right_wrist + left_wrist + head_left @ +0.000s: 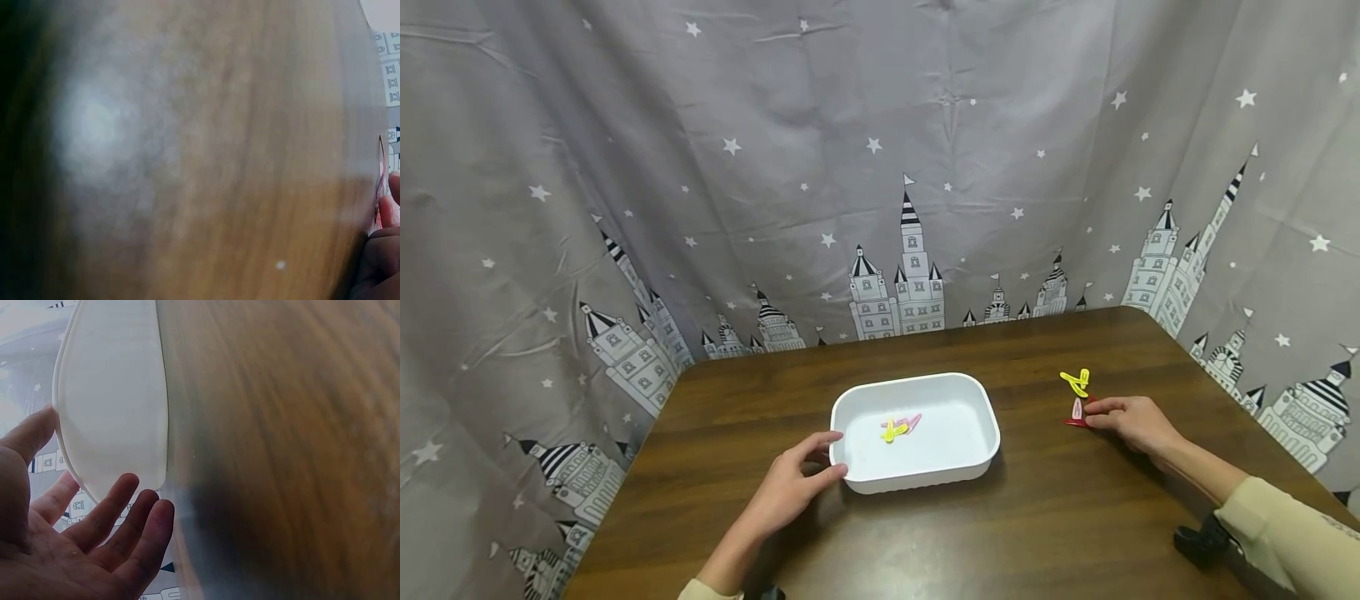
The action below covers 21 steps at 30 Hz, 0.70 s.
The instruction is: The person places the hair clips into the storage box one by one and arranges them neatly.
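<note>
A white plastic tray (917,479) holds yellow hair clips (891,431) and pink hair clips (913,422). My left hand (797,479) touches the tray's left end, thumb and forefinger at the rim; in the left wrist view its other fingers (115,509) lie loosely extended beside the tray wall. On the right, my right hand (1127,421) pinches a red hair clip (1075,422) low over the table. Its fingertips partly hide the red pieces. Beside them lies a pink hair clip (1077,408), with yellow hair clips (1078,383) just behind.
The brown wooden table (737,417) carries the tray near its middle. A grey curtain (985,125) with castles and stars hangs behind the table and at its sides. The right wrist view shows mostly blurred tabletop (219,144).
</note>
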Motion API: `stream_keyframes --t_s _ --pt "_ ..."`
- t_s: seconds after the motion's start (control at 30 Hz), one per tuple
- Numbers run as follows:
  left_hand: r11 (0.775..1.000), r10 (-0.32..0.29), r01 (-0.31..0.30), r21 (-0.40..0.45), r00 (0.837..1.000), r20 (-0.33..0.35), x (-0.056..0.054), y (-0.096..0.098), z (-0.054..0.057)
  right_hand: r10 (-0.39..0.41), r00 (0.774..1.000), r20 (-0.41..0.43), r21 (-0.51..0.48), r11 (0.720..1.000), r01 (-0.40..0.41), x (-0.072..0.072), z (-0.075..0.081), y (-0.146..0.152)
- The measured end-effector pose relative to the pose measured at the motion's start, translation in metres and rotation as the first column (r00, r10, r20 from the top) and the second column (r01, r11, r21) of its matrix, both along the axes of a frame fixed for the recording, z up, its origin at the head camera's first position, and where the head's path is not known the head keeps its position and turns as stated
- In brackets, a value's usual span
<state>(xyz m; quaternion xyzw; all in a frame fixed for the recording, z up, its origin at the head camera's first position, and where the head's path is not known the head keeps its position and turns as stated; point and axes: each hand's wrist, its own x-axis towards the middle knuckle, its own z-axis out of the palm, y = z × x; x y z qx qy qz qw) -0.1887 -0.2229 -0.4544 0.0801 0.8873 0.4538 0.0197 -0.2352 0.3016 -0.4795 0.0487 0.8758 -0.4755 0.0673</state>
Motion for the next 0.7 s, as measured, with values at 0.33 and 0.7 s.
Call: stream_keyframes --t_s 0.33,0.7 --pt "1.0 0.005 -0.006 -0.011 1.0 -0.009 -0.0011 0.0007 0.0016 0.024 0.999 -0.023 0.021 0.999 -0.024 -0.002 -0.0013 0.0009" --pt "1.0 -0.006 0.006 -0.008 1.0 0.007 -0.0013 0.0 -0.0001 0.066 0.995 -0.07 0.128 0.99 -0.056 0.0017 0.0006 -0.0005"
